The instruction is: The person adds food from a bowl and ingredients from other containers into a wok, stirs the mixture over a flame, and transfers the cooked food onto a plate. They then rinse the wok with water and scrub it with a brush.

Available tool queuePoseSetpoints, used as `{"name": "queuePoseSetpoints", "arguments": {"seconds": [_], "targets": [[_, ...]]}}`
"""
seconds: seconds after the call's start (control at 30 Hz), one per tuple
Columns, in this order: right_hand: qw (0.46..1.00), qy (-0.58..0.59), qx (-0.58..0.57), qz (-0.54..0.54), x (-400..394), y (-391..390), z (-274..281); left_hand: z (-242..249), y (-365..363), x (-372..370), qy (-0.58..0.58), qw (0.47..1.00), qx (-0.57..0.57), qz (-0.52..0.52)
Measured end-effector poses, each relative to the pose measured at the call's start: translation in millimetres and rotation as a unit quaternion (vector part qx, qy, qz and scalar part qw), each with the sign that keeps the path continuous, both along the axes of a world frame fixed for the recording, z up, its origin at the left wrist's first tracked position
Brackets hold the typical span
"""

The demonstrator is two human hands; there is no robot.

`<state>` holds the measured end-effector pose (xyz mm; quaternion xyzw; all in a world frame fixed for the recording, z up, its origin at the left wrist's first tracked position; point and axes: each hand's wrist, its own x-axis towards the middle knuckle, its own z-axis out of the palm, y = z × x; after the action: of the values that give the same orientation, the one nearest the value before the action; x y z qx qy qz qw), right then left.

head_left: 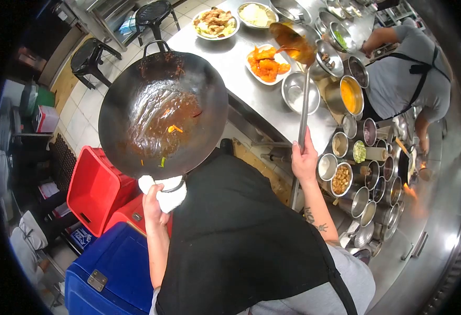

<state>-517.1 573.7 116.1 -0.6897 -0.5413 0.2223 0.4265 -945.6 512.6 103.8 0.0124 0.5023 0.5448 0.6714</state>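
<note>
My left hand (156,202) is closed round a white cloth (172,198) at the near handle of a large black wok (162,113). Brown sauce and a few orange and green scraps coat the wok's inside. In my right hand (305,157) is the long handle of a metal ladle (293,44), whose sauce-smeared bowl is over the steel table (209,58). Just below the ladle's bowl, a white plate (285,76) holds orange-glazed food (266,65). A metal bowl (296,93) is beside the ladle's handle.
Food sits in a bowl (216,24) at the table's far end. Containers of ingredients (341,179) crowd the right side, near a flame (410,191). A person in grey (414,73) works there. Red bins (91,191), a blue bin (115,268) and black stools (91,58) lie left.
</note>
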Motion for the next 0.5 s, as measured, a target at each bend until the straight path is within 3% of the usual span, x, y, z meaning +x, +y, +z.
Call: {"name": "queuePoseSetpoints", "arguments": {"seconds": [0.13, 0.2, 0.27, 0.33, 0.4, 0.47, 0.5], "targets": [[0.991, -0.003, -0.131, -0.004, 3, -3, 10, 0, -1, -2, 0.001, 1.0, 0.002, 0.0], [0.997, -0.057, -0.053, 0.021, 0, -4, 9, 5, 0, -1, 0.005, 1.0, 0.001, -0.004], [0.994, -0.093, -0.054, 0.034, -1, -2, 13, 6, -1, -1, 0.009, 1.0, 0.0, -0.003], [0.984, -0.112, -0.133, 0.029, -1, -1, 24, 6, -1, -2, 0.013, 1.0, 0.003, -0.003], [0.991, -0.125, -0.002, 0.055, 16, -4, -17, 11, 0, -1, 0.013, 1.0, -0.001, -0.002], [0.998, 0.025, -0.002, 0.061, 10, -6, -17, 13, -2, 0, 0.028, 1.0, -0.003, 0.009], [0.98, 0.177, -0.07, 0.05, -5, -9, 15, 8, -3, 1, 0.044, 0.999, -0.003, 0.018]]}}
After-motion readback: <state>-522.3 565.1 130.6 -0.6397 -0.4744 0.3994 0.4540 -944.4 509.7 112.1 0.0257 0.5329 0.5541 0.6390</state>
